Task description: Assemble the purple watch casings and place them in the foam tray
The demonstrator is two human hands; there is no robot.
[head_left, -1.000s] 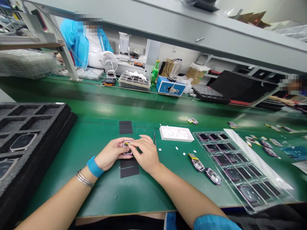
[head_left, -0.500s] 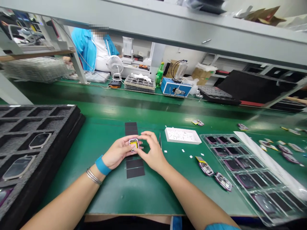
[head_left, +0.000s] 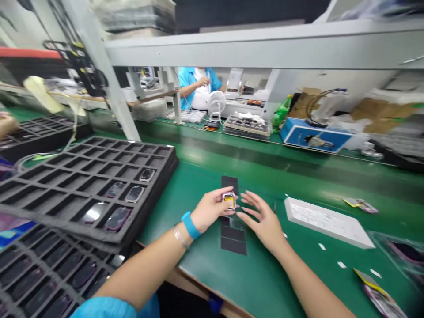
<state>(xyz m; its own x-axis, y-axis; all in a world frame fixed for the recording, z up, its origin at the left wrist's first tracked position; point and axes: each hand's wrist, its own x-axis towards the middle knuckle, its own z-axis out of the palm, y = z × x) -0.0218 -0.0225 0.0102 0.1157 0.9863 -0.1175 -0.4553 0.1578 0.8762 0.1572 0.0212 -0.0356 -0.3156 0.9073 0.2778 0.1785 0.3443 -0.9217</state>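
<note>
Casing [head_left: 229, 200], small and pink-rimmed with a yellow piece [head_left: 229, 203] set inside, is held above the desk [head_left: 208, 278], in from its front edge. The left hand [head_left: 210, 209] has its grip closed on it, thumb on the near side and fingers about the rim. The right hand [head_left: 263, 218] is just beside, fingers parted and apparently holding nothing; whether a fingertip touches the casing is too small to tell.

It probably handles as light and stiff, with a smooth, perhaps slippery rim; the inside looks exposed and likely fragile. The outer rim seems the safest hold, with little pressure on the yellow piece.

Dark strips [head_left: 233, 246] lie below, between the hands and the desk's front edge. A white tray [head_left: 327, 223] sits toward the desk's right, a foam tray [head_left: 157, 190] toward its left.
</note>
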